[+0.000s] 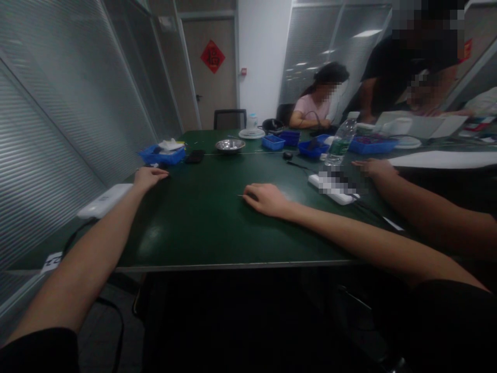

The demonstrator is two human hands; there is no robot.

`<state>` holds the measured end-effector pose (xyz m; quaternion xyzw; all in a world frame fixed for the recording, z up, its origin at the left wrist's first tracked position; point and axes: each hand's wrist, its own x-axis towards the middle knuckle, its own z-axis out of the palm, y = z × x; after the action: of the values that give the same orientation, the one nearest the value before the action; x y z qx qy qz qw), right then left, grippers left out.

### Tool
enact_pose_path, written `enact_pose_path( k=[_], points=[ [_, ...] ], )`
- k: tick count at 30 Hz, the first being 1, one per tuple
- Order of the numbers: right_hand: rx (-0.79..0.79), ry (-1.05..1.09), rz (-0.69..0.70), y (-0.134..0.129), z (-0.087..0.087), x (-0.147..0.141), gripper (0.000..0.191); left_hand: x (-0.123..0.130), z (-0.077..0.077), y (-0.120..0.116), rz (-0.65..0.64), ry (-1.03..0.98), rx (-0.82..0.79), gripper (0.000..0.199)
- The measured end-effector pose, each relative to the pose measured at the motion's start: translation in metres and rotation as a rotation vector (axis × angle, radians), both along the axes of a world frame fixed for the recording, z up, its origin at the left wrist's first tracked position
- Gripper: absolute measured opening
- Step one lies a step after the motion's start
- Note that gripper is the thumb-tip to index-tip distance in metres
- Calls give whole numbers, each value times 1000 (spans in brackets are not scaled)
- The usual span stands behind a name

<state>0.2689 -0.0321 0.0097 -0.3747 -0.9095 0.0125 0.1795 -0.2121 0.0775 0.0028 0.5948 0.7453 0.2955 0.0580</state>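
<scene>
My right hand [267, 200] rests low over the middle of the dark green table [202, 228], its fingers curled closed. From its fingertips pokes the end of a thin, pale, needle-like piece [240, 196], too small to name surely. Out at the table's left side is my left hand [149, 177], fingers pinched together; whatever they may hold is hidden. Just beyond it lies a small dark item with a white bit [156, 166], hard to make out. A shiny metal bowl [230, 146] stands farther back, apart from both hands.
Blue trays [163, 155] stand at left and back right. A black phone-like slab [194, 156] lies near the bowl. Right of my right hand are a white power strip [334, 189], a water bottle [341, 142] and another person's arm [423, 202]. People work at the far right.
</scene>
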Motion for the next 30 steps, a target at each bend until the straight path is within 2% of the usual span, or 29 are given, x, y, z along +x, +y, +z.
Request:
enact_pose_path(
  k=[4, 7, 9, 14, 17, 21, 30],
  points=[
    [-4, 1, 5, 0, 0, 0, 27, 6, 2, -2, -45, 61, 20, 32],
    [7, -9, 1, 0, 0, 0, 27, 24, 2, -1, -164, 73, 26, 31],
    [9, -18, 1, 0, 0, 0, 27, 45, 1, -3, -307, 56, 36, 31],
    [18, -6, -3, -2, 2, -1, 28, 116, -4, -22, -793, -49, 97, 33],
    [15, 30, 6, -3, 3, -1, 28, 155, -5, -42, -970, -84, 118, 30],
    [30, 61, 20, -3, 1, -1, 27, 182, -1, -62, -1068, -100, 98, 26],
    [23, 72, 93, -1, 1, 0, 24, 195, 5, -77, -1157, -100, 25, 23]
  ],
)
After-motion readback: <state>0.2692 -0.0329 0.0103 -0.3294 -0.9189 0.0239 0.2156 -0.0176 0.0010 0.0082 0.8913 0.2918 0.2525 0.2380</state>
